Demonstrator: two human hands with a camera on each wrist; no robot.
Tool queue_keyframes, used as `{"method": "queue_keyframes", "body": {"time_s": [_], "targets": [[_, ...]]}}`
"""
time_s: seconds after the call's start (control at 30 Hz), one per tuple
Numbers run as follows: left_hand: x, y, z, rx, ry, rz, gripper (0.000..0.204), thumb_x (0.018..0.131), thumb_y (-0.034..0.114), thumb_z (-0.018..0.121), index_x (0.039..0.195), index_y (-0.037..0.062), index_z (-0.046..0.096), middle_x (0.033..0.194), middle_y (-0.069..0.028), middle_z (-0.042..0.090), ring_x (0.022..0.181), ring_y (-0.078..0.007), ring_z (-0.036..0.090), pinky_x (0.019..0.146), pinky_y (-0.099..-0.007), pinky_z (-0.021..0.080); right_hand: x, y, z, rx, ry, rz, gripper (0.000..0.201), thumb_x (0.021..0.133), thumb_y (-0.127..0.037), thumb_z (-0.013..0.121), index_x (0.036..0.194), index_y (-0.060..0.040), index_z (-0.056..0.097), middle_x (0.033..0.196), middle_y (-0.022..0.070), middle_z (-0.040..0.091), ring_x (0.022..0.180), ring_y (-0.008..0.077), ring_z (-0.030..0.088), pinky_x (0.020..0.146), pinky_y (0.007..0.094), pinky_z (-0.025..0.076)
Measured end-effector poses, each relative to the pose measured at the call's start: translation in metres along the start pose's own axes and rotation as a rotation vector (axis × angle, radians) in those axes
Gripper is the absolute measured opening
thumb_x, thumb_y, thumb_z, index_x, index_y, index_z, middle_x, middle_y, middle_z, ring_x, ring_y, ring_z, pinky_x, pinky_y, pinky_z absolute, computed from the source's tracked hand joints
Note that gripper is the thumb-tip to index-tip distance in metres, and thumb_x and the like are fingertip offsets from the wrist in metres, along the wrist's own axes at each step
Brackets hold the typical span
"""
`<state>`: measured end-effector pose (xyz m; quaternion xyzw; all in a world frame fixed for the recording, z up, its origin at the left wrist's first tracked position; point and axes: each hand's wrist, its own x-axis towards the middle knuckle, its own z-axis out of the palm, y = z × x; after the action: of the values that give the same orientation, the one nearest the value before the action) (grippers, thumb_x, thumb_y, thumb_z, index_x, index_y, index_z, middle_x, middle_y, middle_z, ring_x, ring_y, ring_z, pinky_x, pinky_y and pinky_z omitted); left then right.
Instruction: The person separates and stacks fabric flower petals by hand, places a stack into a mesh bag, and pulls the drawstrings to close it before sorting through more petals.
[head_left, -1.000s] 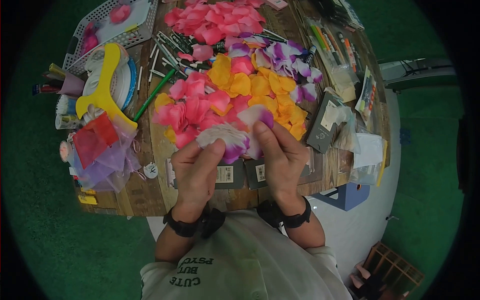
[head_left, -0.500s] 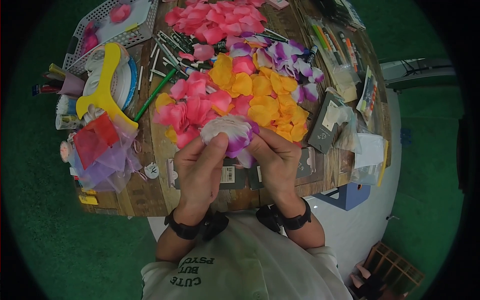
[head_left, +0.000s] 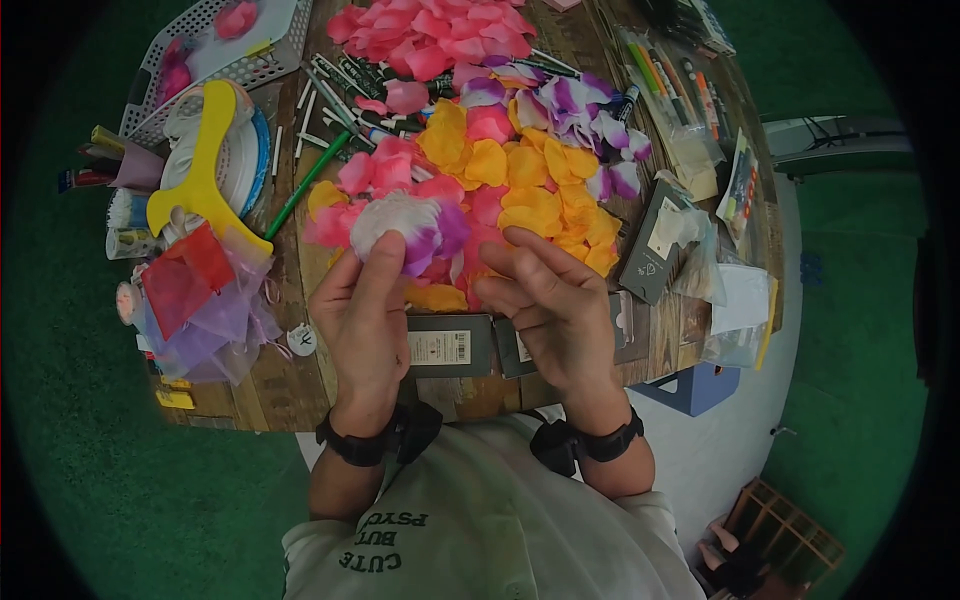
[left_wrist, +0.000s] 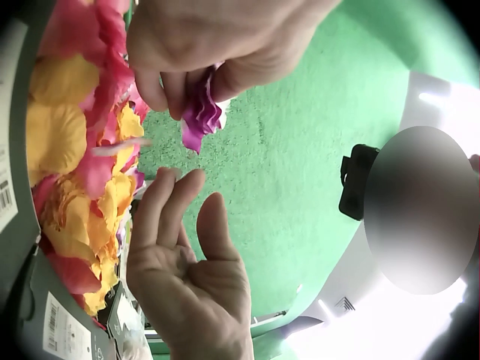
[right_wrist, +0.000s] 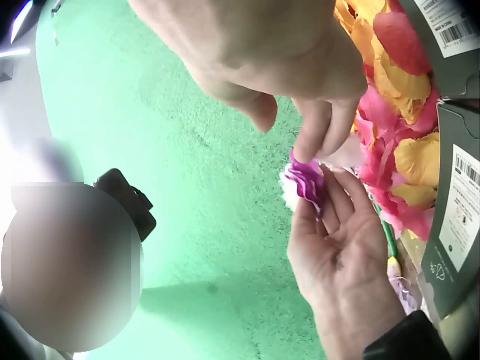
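Observation:
A stack of white and purple fabric petals (head_left: 437,238) is pinched between the thumb and fingers of my left hand (head_left: 362,315). Seen edge-on in the left wrist view, the layered petals (left_wrist: 201,120) fan out below the fingertips. My right hand (head_left: 560,310) is apart from the stack, a short way to its right, with fingers loosely bent and nothing between them. A pale, blurred petal (left_wrist: 120,147) shows beside the hands in the left wrist view. Beneath both hands lie heaps of pink petals (head_left: 385,165) and yellow petals (head_left: 535,165).
More purple-white petals (head_left: 570,110) and a pink heap (head_left: 440,40) lie farther back, with markers (head_left: 345,80) between. Dark boxes (head_left: 450,345) line the front edge. At left are a white basket (head_left: 190,60), a yellow fan-shaped piece (head_left: 205,170) and mesh bags (head_left: 215,320); pens (head_left: 665,85) lie right.
My hands met at the petal stack half a second ago. Now the right hand has let go and drawn off to the right, while the left has carried the stack left and slightly away.

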<state>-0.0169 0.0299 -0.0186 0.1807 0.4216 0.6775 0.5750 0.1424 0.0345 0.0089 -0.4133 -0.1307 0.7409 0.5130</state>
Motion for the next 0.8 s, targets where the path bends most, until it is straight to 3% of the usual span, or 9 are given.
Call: {"method": "queue_keyframes", "body": {"time_s": [0.13,0.27,0.37,0.47,0.57,0.63,0.73,0.8], "targets": [[0.001,0.0,0.002,0.004,0.039,0.023,0.015,0.087,0.004,0.059,0.099,-0.0032,0.062,0.096,-0.0081,0.064,0.087,-0.0115,0.06,0.077,-0.0243,0.049,0.001,0.002,-0.003,-0.095,0.002,0.004,0.042,0.084,-0.005,0.062,0.121,0.0087,0.048,0.11,0.0221,0.06,0.091,0.0298,0.064,0.086,0.0372,0.05],[0.003,-0.001,0.002,0.0,0.036,0.071,0.015,0.087,0.005,0.059,0.1,-0.0031,0.062,0.096,-0.008,0.064,0.086,-0.0113,0.061,0.075,-0.0236,0.049,0.013,0.011,-0.008,-0.27,0.084,-0.101,0.041,0.084,-0.006,0.062,0.12,0.0089,0.049,0.111,0.0215,0.06,0.092,0.0286,0.064,0.085,0.0349,0.05],[0.001,0.008,-0.004,0.011,0.034,0.008,0.017,0.087,0.005,0.059,0.102,-0.0043,0.061,0.097,-0.0081,0.064,0.086,-0.0119,0.061,0.075,-0.0243,0.049,0.01,0.005,-0.014,-0.387,0.115,-0.163,0.042,0.083,-0.006,0.063,0.119,0.0098,0.05,0.111,0.0206,0.06,0.092,0.0266,0.064,0.084,0.0321,0.05],[-0.003,0.012,-0.007,0.07,-0.079,-0.025,0.017,0.087,0.003,0.059,0.101,-0.0061,0.062,0.097,-0.009,0.064,0.086,-0.0118,0.061,0.074,-0.0245,0.049,0.003,-0.013,-0.001,-0.569,0.098,-0.201,0.042,0.083,-0.008,0.065,0.119,0.0088,0.051,0.109,0.0193,0.061,0.093,0.0247,0.064,0.082,0.0307,0.05],[-0.007,0.015,-0.01,0.224,-0.204,-0.008,0.019,0.087,0.004,0.057,0.101,-0.0082,0.061,0.096,-0.0119,0.064,0.084,-0.0155,0.062,0.077,-0.0276,0.048,-0.001,-0.025,0.009,-0.605,-0.042,-0.139,0.042,0.079,-0.004,0.067,0.118,0.0072,0.053,0.109,0.0179,0.061,0.096,0.0192,0.061,0.084,0.027,0.048],[-0.008,0.018,-0.017,0.367,-0.301,-0.055,0.019,0.085,0.003,0.06,0.101,-0.0071,0.063,0.09,-0.0069,0.066,0.08,-0.0084,0.059,0.07,-0.0212,0.047,0.002,-0.027,0.01,-0.741,-0.197,-0.137,0.044,0.077,-0.003,0.067,0.118,0.0056,0.054,0.104,0.0161,0.064,0.091,0.0173,0.063,0.08,0.0264,0.05],[-0.011,0.02,-0.013,0.356,-0.367,-0.053,0.021,0.084,0.003,0.061,0.102,-0.0067,0.063,0.089,-0.0054,0.066,0.078,-0.0075,0.059,0.069,-0.0206,0.046,0.007,-0.03,0.007,-0.877,-0.341,-0.131,0.039,0.077,-0.002,0.066,0.115,0.0029,0.057,0.097,0.013,0.067,0.082,0.0152,0.065,0.075,0.026,0.052],[-0.012,0.019,-0.015,0.356,-0.352,-0.075,0.021,0.084,0.003,0.061,0.102,-0.0065,0.063,0.089,-0.0054,0.066,0.078,-0.0074,0.059,0.069,-0.0205,0.046,0.006,-0.029,0.001,-0.936,-0.33,-0.131,0.035,0.077,-0.001,0.064,0.112,0.0021,0.06,0.094,0.0111,0.067,0.078,0.0144,0.065,0.071,0.0256,0.052]]}}
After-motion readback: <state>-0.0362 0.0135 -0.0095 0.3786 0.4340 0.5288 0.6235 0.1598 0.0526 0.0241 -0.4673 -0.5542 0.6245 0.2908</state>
